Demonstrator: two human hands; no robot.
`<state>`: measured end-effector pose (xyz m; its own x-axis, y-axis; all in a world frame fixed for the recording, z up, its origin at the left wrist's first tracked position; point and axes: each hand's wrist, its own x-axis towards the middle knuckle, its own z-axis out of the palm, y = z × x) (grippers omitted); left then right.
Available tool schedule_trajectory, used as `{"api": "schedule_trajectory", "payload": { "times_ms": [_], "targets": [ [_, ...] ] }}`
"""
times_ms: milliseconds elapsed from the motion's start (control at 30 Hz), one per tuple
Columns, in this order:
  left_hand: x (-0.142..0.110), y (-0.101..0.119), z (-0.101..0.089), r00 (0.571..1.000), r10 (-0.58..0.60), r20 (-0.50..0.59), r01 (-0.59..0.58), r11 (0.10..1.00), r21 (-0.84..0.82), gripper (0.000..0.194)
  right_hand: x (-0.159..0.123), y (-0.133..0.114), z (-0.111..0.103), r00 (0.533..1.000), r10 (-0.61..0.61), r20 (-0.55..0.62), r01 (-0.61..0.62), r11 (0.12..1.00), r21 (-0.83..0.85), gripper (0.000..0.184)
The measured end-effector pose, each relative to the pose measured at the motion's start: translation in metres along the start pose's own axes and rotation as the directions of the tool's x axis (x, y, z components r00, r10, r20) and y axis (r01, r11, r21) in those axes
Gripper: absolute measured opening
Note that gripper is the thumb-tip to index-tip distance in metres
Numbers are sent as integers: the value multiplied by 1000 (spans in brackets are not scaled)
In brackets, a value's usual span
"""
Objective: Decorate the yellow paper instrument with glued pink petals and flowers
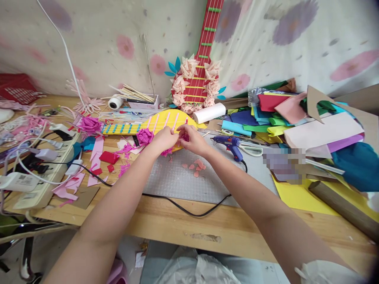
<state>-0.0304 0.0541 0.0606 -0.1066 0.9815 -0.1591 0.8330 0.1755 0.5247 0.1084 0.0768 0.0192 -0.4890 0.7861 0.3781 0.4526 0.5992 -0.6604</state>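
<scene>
A yellow cardboard guitar (159,120) lies on the grey cutting mat (166,179), with pale pink strips across its body and blue strips along its neck. Both my hands meet over its lower right edge. The fingers of my right hand (193,140) are bent around a magenta paper flower (185,137), mostly hidden by them. My left hand (166,140) is closed against the same spot, its fingertips pinched; what they grip is hidden. Left of it sits a larger magenta paper rose (145,136) on the guitar's edge. Small pink paper petals (197,166) lie on the mat below.
A blue hot glue gun (229,145) lies right of my hands, its black cord (192,214) looping along the front. A red paper guitar (195,86) stands behind. Coloured paper (322,130) is heaped at right; a power strip (50,177) and paper scraps (96,157) are at left.
</scene>
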Motion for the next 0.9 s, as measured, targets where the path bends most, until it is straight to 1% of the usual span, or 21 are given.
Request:
{"api": "schedule_trajectory", "payload": {
  "times_ms": [100, 267, 500, 700, 800, 900],
  "targets": [
    [-1, 1, 1, 1000, 4, 0, -4, 1000, 17, 11, 1, 0, 0, 1000, -7, -7, 7, 1000, -3, 31],
    [0, 0, 3, 1000, 18, -14, -18, 1000, -24, 12, 1, 1, 1, 1000, -15, -13, 15, 1000, 0, 30],
    [0, -2, -3, 1000, 17, -4, -17, 999, -36, 11, 0, 0, -1, 1000, 6, 1, -6, 1000, 13, 31],
    [4, -1, 0, 999, 16, -49, -16, 1000, -11, 10, 0, 1, 0, 1000, -1, -7, 1, 1000, 6, 30],
    [6, -3, 1, 998, 5, -66, -7, 999, -35, 10, 1, 2, 0, 1000, -6, -10, 7, 1000, 4, 28],
    [6, -4, 1, 998, -1, -60, -3, 998, -61, 9, 1, 1, 0, 1000, -14, -10, 14, 1000, 11, 28]
  ]
}}
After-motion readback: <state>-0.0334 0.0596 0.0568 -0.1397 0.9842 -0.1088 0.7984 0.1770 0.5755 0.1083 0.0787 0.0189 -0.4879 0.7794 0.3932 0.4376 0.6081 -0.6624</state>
